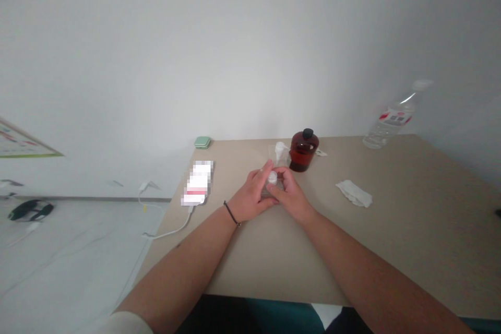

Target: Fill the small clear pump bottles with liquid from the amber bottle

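A small clear container with a round white cap (273, 177) stands on the table between my two hands. My left hand (250, 195) is wrapped along its left side, the thumb lying across the front near the tabletop. Round the right side curls my right hand (293, 195), its thumb close to the cap and its index finger behind it. My fingers hide much of the container's body. Just beyond are a clear bottle with a white top (281, 152) and a brown bottle with a black cap (303, 151), partly filled with dark liquid.
On the beige table (266, 261), a phone (198, 182) lies at the left with a white cable (172, 232) plugged in. A green case (202, 142) sits at the back left corner. To the right are a crumpled tissue (354, 193) and a large water bottle (393, 119).
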Tool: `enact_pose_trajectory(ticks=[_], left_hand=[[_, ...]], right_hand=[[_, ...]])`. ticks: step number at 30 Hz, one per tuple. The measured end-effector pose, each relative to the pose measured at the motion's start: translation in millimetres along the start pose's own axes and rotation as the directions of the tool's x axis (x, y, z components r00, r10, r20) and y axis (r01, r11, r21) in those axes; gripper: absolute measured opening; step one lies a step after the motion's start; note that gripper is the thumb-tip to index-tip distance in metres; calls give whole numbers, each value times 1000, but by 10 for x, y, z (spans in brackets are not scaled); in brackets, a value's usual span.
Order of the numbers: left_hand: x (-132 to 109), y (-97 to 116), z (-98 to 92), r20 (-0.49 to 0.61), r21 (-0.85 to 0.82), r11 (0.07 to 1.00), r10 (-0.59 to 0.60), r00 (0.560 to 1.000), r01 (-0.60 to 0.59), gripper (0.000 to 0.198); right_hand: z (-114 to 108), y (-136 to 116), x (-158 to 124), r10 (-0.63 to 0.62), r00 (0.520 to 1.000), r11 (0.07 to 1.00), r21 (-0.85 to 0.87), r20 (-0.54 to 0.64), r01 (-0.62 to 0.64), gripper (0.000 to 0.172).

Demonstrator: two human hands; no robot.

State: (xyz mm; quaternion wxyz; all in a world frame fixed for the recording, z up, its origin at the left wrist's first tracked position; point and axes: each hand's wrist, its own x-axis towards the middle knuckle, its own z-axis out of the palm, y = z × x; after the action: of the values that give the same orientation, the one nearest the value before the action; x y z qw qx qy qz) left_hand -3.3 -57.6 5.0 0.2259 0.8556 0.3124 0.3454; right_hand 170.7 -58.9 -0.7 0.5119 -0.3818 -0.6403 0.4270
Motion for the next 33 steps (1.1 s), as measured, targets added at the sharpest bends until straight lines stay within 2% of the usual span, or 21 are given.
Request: enact_pose_trajectory(ticks=[7, 14, 19, 25, 33], left_hand=[[7, 32, -10, 4, -13, 1000, -9, 1000, 9, 104], [8, 35, -7, 2, -10, 1000, -29, 1000, 29, 102], [5, 27, -9, 6, -13, 1000, -26, 1000, 27, 102], [7, 27, -5, 1, -9, 1000, -30, 1000, 30, 102], [2, 19, -4, 4, -12, 1000, -22, 1000, 22, 101]], right_hand=[[-33, -4, -4, -2, 998, 999, 36, 57, 0, 33], [-21, 2, 6, -1, 1000, 999, 34, 15, 1, 35], [-52, -23, -5, 29, 997, 998, 62, 70, -33, 32], [-39, -8, 3, 18, 999, 998, 57, 30, -19, 38], [-69, -7, 3, 21, 998, 995, 98, 66, -27, 31]])
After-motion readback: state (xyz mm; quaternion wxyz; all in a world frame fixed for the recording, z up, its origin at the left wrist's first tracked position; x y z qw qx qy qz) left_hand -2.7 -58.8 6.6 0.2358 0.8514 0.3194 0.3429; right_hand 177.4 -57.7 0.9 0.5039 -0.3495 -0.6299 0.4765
